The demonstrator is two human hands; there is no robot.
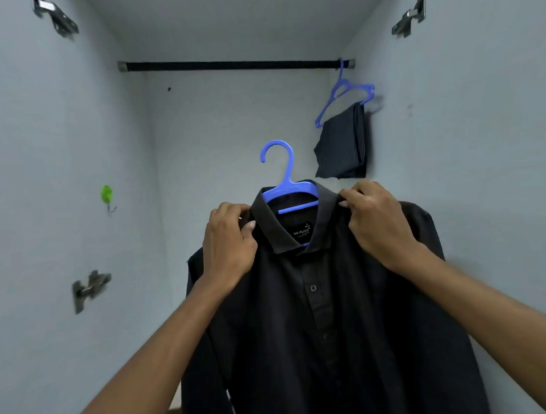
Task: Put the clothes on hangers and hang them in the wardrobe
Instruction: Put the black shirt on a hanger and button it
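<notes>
- Both my forearms reached up and forward, nearest to me, with the black shirt (323, 317) hanging between them.
- My left hand (228, 243) pinched the shirt's shoulder just beside the collar; my right hand (377, 221) gripped the other shoulder at the collar's edge. The two hands were apart, one on each side of the neck.
- The shirt sat on a blue hanger (288, 189), whose hook stood upright above the collar, between my hands and a little higher than both.
- The rail (231, 64) ran crosswise, left to right, above and beyond the hook, well apart from it. I judged the coming move was a lift upward and forward until the hook cleared the rail.
- Neither hand was plainly nearer the rail; both sat at about the same height.
- Inside the wardrobe (49, 159), a second blue hanger (344, 93) hung at the rail's right end, carrying folded dark trousers (342, 149).
- The rail's middle and left stretch carried nothing that I could see.
- A green hook (107, 195) was stuck on the left wall.
</notes>
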